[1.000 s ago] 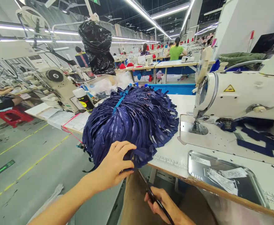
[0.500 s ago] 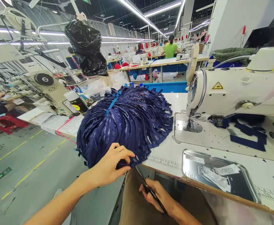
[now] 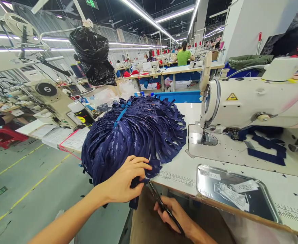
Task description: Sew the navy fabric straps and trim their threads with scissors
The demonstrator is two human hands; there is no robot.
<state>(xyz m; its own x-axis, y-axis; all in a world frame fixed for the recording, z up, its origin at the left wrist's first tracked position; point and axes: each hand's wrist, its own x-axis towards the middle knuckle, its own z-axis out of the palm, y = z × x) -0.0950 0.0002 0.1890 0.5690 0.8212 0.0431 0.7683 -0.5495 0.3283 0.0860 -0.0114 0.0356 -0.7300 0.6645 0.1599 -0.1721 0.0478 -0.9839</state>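
A large bundle of navy fabric strips point(image 3: 108, 142), lacy in places, lies heaped on the table, tied with a bright blue band point(image 3: 120, 115). My left hand point(image 3: 128, 178) is at its near edge, fingers and thumb closed round a navy strip point(image 3: 152, 168). Part of that strip is hidden in the palm, and a navy end hangs below the hand. Just below and to the right, over my lap, my right hand point(image 3: 173, 211) is closed round black scissors point(image 3: 161, 203). Their thin tip points up-left, close to the strip beside my left hand.
A white sewing machine point(image 3: 253, 101) stands on the right, with navy pieces point(image 3: 268, 150) under its arm. A shiny metal tray point(image 3: 261, 200) with white labels sits at the table's front edge. A black plastic bag point(image 3: 93, 56) hangs at upper left. A person in green point(image 3: 183, 57) sits farther back.
My left hand has pulled a navy strip slightly away from the bundle, and a dark end now hangs below it. The right hand with the scissors has barely moved. The view has shifted slightly.
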